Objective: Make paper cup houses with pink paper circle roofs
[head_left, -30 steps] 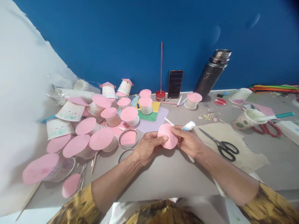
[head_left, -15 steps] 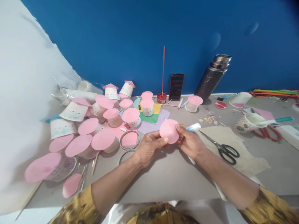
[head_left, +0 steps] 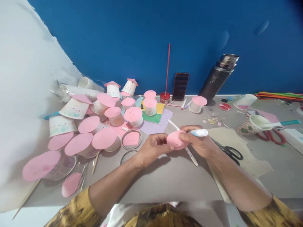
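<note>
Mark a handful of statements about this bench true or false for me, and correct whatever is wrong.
1. Both the left hand and the right hand hold the pink paper disc. True.
2. The black-handled scissors lie left of both hands. False: the black-handled scissors lie to the right, on the beige sheet.
3. The phone stands on end by the blue wall. True.
4. The teal-handled tool lies flat on the phone. False: the teal-handled tool rests in the patterned cup.
5. The cup beside the dark flask has a pink top. True.
</note>
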{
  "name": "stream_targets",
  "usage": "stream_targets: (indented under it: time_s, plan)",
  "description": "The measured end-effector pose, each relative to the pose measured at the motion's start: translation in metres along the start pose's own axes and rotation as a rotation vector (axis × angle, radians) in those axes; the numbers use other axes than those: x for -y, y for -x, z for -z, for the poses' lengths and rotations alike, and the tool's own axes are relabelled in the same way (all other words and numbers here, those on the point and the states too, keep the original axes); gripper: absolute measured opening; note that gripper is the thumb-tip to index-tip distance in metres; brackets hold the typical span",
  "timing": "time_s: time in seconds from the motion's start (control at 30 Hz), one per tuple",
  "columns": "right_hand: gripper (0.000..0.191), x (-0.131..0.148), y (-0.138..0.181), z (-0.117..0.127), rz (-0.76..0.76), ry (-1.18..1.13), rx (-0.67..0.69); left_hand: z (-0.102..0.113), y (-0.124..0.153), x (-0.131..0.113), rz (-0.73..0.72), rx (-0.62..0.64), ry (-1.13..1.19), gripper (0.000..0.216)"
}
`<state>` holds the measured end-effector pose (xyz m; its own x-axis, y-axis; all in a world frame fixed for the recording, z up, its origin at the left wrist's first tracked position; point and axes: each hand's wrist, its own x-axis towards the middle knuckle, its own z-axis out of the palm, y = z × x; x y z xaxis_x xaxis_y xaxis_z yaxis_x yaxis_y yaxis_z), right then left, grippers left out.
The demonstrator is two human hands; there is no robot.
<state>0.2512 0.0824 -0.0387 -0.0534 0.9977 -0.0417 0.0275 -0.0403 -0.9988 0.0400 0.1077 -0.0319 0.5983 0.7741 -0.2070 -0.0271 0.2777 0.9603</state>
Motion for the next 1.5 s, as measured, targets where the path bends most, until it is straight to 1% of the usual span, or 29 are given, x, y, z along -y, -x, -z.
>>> stream_targets:
  time_s: [0.13, 0.23, 0.33, 0.4, 0.5, 0.67, 0.8, 1.03, 1.17, 1.33, 1.4, 1.5]
  plan:
    - [0.037, -0.007, -0.003, -0.001, -0.037, -0.155, -0.090, -0.001, -0.002, 0.004, -0.024, 0.004, 0.144, 0.027]
    - [0.038, -0.011, -0.003, -0.002, -0.054, -0.183, -0.086, -0.003, -0.004, 0.010, -0.041, -0.034, 0.211, 0.025]
    - [0.040, -0.011, -0.002, -0.004, -0.065, -0.152, -0.059, -0.005, -0.005, 0.013, -0.073, -0.128, 0.172, 0.034]
    - [0.040, -0.012, -0.002, -0.005, -0.067, -0.128, -0.045, -0.005, -0.005, 0.013, -0.088, -0.179, 0.134, 0.034]
    - [0.040, -0.014, -0.003, -0.005, -0.058, -0.096, -0.031, -0.006, -0.005, 0.012, -0.092, -0.220, 0.125, 0.031]
    - [0.039, -0.017, -0.004, -0.005, -0.059, -0.100, -0.042, -0.006, -0.007, 0.010, -0.076, -0.261, 0.153, 0.033]
    - [0.040, -0.016, -0.003, -0.006, -0.072, -0.103, -0.043, -0.006, -0.007, 0.009, -0.039, -0.272, 0.158, 0.034]
    - [0.043, -0.011, -0.003, -0.009, -0.070, -0.089, -0.052, -0.006, -0.006, 0.007, -0.032, -0.268, 0.167, 0.035]
    - [0.042, -0.009, -0.003, -0.010, -0.079, -0.117, -0.050, -0.006, -0.007, 0.008, -0.045, -0.261, 0.172, 0.033]
    - [0.042, -0.014, -0.004, -0.008, -0.075, -0.116, -0.045, -0.005, -0.006, 0.011, -0.065, -0.259, 0.173, 0.028]
    - [0.040, -0.016, -0.004, -0.008, -0.088, -0.143, -0.056, -0.005, -0.005, 0.011, -0.070, -0.232, 0.180, 0.026]
    - [0.040, -0.015, -0.005, -0.009, -0.115, -0.261, -0.082, -0.005, -0.003, 0.010, -0.069, -0.145, 0.181, 0.029]
